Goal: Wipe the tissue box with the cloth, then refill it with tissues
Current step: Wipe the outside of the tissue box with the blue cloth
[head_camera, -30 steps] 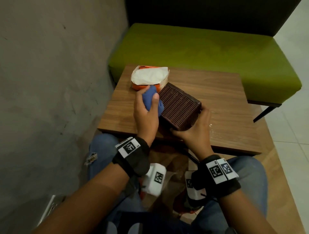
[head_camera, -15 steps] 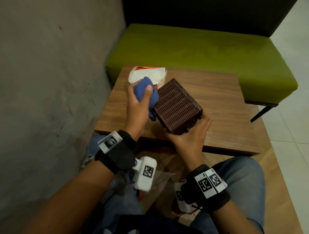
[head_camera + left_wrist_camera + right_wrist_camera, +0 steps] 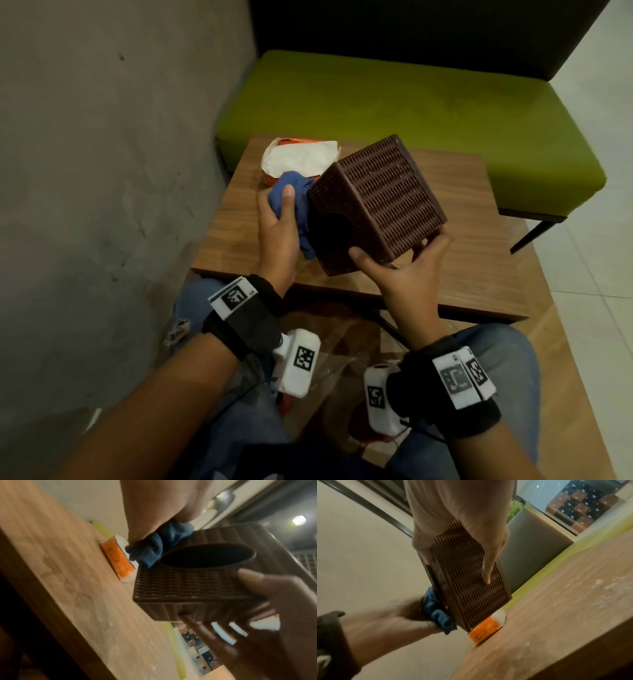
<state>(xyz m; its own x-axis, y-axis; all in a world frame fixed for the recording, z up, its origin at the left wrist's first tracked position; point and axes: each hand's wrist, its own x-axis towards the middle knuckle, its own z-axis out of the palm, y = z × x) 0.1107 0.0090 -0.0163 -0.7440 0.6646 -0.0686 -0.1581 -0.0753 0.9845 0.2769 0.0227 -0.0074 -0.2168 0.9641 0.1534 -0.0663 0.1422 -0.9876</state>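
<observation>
My right hand (image 3: 407,274) holds the brown woven tissue box (image 3: 380,202) tilted above the wooden table (image 3: 472,240), thumb on its round-holed face, fingers underneath. My left hand (image 3: 277,229) grips the bunched blue cloth (image 3: 294,195), pressed to the box's left side. The orange tissue pack (image 3: 298,161) lies on the table just behind.

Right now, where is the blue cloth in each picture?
Head: the blue cloth is left of middle, in the left hand, against the brown tissue box.
Left wrist: cloth upper middle, beside the box's round hole.
Right wrist: cloth lower left.
Shared landmark: the orange tissue pack on the table.
</observation>
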